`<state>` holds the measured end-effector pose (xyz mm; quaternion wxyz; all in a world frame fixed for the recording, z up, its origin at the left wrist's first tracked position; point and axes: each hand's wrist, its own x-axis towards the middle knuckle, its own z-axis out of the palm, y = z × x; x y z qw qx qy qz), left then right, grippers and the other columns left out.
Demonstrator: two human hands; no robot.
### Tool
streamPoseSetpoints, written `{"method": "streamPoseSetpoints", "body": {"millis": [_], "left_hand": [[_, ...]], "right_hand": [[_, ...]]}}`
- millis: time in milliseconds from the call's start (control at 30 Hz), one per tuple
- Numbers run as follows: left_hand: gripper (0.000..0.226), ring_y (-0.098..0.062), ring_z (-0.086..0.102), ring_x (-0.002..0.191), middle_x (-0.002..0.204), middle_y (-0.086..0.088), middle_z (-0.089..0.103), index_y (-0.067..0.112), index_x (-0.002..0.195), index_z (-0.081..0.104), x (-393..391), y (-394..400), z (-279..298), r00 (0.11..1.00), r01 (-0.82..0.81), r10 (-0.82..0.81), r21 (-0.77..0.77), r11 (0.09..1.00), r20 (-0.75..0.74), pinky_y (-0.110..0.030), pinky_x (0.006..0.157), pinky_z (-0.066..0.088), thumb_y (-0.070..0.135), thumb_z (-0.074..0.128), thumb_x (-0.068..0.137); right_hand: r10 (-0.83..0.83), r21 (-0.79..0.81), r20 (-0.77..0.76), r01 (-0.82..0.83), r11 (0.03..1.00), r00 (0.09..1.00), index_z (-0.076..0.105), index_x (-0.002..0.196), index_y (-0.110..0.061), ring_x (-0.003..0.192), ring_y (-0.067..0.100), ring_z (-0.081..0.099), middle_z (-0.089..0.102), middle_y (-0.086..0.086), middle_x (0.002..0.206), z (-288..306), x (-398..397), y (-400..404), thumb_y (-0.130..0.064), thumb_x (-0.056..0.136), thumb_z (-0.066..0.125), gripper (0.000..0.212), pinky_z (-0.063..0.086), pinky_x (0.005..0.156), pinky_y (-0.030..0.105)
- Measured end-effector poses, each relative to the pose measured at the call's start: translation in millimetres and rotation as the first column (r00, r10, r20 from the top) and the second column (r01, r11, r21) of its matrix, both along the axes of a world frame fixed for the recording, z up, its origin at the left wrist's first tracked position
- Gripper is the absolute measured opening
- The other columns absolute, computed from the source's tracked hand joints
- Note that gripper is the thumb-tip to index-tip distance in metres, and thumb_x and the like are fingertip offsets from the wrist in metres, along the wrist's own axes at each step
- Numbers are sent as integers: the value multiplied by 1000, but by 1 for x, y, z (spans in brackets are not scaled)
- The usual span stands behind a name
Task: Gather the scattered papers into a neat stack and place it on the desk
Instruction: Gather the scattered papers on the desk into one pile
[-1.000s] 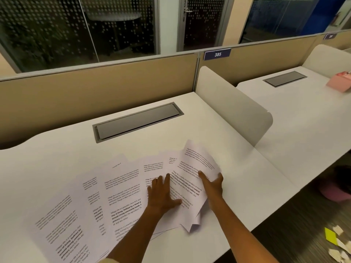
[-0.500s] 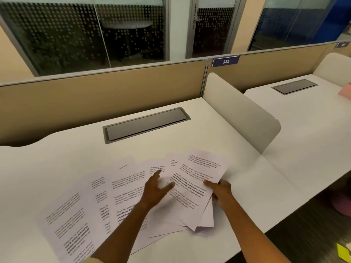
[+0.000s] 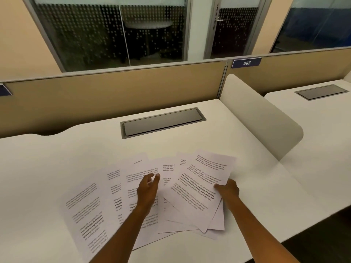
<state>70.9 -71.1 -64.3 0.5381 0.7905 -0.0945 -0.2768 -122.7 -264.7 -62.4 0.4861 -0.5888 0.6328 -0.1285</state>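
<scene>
Printed papers (image 3: 121, 202) lie fanned across the near half of the white tabletop (image 3: 57, 152), overlapping one another. The right hand (image 3: 227, 190) pinches the edge of the top sheet (image 3: 201, 185) on the right, while the left hand (image 3: 149, 188) hovers over the middle sheets, fingers loosely spread and holding nothing.

- A dark blue number plate (image 3: 246, 63) fixed to the top edge of the tan partition (image 3: 114, 95), at about 1 o'clock, reads "385" in white.
- The printed papers (image 3: 199, 186) on the white desk (image 3: 247, 186), at about 6 o'clock, carry paragraphs in small black type. Only scraps can be read: lines opening "Village life is a peaceful…" and a bold phrase "way of living".
- A second blue plate (image 3: 4, 90) at 9 o'clock shows no readable text.
</scene>
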Motion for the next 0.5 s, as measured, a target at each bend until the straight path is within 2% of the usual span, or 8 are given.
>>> {"method": "streamPoseSetpoints", "body": {"millis": [133,267,367,500], "left_hand": [[47,-27,55,118,133,-11,56,16,129,55,-6,-3,3,1000,12,-13,15,1000,10,-43,97,50,44,57,92],[48,-21,52,109,131,-12,55,17,130,53,-9,-6,5,999,36,-36,16,999,18,-40,94,49,44,58,91],[50,-23,52,114,132,-12,54,17,131,53,-9,-8,5,999,35,-35,5,999,-2,-39,94,47,45,59,90],[53,-29,53,119,132,-13,55,21,130,52,-3,-10,2,997,32,-33,-20,999,-74,-49,101,48,51,61,87]], "right_hand": [[93,-75,-60,-98,992,994,60,120,-6,107,33,64,67,14,119,2,13,11,-10,80,71,41,53,80,31],[111,-102,-115,-123,987,987,51,127,-11,106,33,62,59,16,119,-1,22,19,-25,75,76,60,56,87,39],[109,-94,-115,-120,988,987,46,131,-11,104,34,62,57,16,120,-1,27,23,-32,74,77,68,57,87,42],[92,-68,-86,-98,993,992,43,132,-10,106,34,61,56,16,122,-1,30,25,-36,74,78,72,56,88,44]]}}
